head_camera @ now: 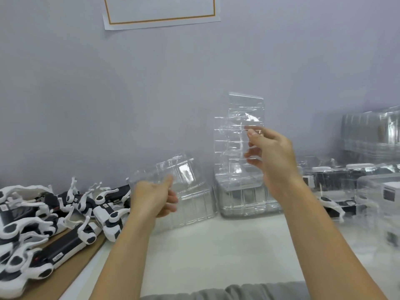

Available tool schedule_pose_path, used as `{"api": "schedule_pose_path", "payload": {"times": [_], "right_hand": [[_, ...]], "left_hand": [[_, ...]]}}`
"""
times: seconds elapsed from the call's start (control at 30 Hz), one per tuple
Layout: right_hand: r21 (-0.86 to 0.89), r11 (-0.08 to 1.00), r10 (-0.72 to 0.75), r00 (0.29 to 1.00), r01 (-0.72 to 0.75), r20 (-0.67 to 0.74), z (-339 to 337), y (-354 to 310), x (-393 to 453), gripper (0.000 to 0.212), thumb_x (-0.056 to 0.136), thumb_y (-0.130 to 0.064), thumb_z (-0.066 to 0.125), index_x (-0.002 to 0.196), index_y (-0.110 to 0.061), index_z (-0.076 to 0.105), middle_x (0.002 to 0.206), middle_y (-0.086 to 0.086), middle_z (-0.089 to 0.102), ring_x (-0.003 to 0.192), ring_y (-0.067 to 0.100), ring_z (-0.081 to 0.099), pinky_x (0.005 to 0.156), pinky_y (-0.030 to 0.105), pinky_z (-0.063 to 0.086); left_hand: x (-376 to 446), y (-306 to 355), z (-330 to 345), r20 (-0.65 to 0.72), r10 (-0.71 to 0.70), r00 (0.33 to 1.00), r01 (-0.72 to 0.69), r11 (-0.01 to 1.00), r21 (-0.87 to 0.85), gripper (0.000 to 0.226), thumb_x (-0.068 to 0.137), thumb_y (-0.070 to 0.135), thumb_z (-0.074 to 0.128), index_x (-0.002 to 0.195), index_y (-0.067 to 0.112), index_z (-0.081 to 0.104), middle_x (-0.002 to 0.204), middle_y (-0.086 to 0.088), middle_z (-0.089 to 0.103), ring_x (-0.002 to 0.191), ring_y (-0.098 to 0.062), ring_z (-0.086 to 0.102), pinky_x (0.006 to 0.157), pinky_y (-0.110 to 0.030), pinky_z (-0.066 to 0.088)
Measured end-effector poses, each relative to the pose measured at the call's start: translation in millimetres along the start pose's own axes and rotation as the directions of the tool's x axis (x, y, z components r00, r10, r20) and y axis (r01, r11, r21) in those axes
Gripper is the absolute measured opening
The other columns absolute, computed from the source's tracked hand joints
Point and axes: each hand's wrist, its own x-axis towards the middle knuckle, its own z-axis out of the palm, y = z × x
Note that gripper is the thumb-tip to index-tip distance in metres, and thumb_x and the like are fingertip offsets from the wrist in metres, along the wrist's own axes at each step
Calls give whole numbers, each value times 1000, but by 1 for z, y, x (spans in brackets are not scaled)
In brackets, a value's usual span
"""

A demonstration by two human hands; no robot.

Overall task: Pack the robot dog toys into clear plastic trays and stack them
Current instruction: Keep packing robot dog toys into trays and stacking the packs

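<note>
A white table (216, 252) runs along a pale wall. At nine o'clock, black-and-white robot dog toys (54, 217) lie heaped. At three o'clock sit packed trays (355, 187). Centre, the right hand (270, 152) pinches an upright clear tray (238, 135); the left hand (153, 195) grips a tilted clear tray (184, 185).

- The robot dog toys (54, 215) are white and black.
- The plastic trays (239, 135) are clear, with see-through ridges.
- The counter (216, 252) is white.
- The wall (129, 94) is pale blue-grey.
- The paper sign (161, 11) is white with an orange-brown line border.
</note>
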Motion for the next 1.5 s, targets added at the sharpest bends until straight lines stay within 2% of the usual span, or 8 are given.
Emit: {"api": "schedule_pose_path", "payload": {"times": [0.1,0.2,0.37,0.67,0.93,1.03,1.23,1.5], "right_hand": [[-48,999,-6,1000,6,13,4,0,-1,13,96,-15,61,103,-15,71,73,-7,57,55,11,53,55,21,46],[-165,985,-47,996,60,80,8,-2,-5,11,95,-17,62,102,-17,71,77,-5,59,55,9,54,55,19,46],[-363,906,-99,944,216,316,20,-21,-15,10,92,-21,67,98,-26,73,78,-3,56,68,13,55,67,27,52],[-545,742,76,759,390,647,33,-37,-33,4,87,-32,73,91,-33,73,78,11,62,58,5,51,69,26,51],[-683,625,270,716,378,643,29,-30,-30,10,81,-39,78,90,-43,74,77,-3,64,61,2,55,69,24,51],[-738,561,384,672,375,633,33,-28,-33,16,79,-40,81,92,-46,74,68,-15,60,60,0,55,61,19,44],[-846,342,609,589,409,531,41,-8,-39,26,74,-39,84,97,-46,75,69,-22,56,73,-1,55,67,22,43],[-869,231,773,460,437,437,54,13,-44,50,72,-58,80,117,-41,68,92,-22,60,85,1,56,78,26,43]], "left_hand": [[4,9,-16,-406,304,862,-286,952,107,23,87,30,68,72,12,66,64,-1,64,63,-25,62,57,-33,49],[13,4,-31,-540,303,785,-220,952,215,33,88,35,65,113,15,56,116,-13,58,115,-37,51,86,-46,45],[23,-17,-29,-230,24,973,-31,999,-25,52,87,46,61,117,5,54,92,-8,57,79,-26,49,71,-34,38],[21,-26,-14,-130,150,980,-154,988,-20,41,93,36,68,124,12,58,120,-11,64,110,-31,61,90,-42,49],[14,2,-30,-270,240,932,-260,964,-44,16,94,35,64,101,21,61,101,0,63,94,-25,63,77,-38,50],[2,25,-39,-69,246,967,-253,957,-138,28,98,38,57,91,14,69,84,-4,68,70,-21,63,63,-33,50],[-14,29,-47,461,72,884,-277,876,394,33,86,41,75,114,28,64,106,1,70,92,-17,70,68,-25,56],[-10,9,-35,329,-21,944,-185,791,582,30,89,37,71,106,17,55,93,2,60,75,-13,61,64,-26,52]]}}
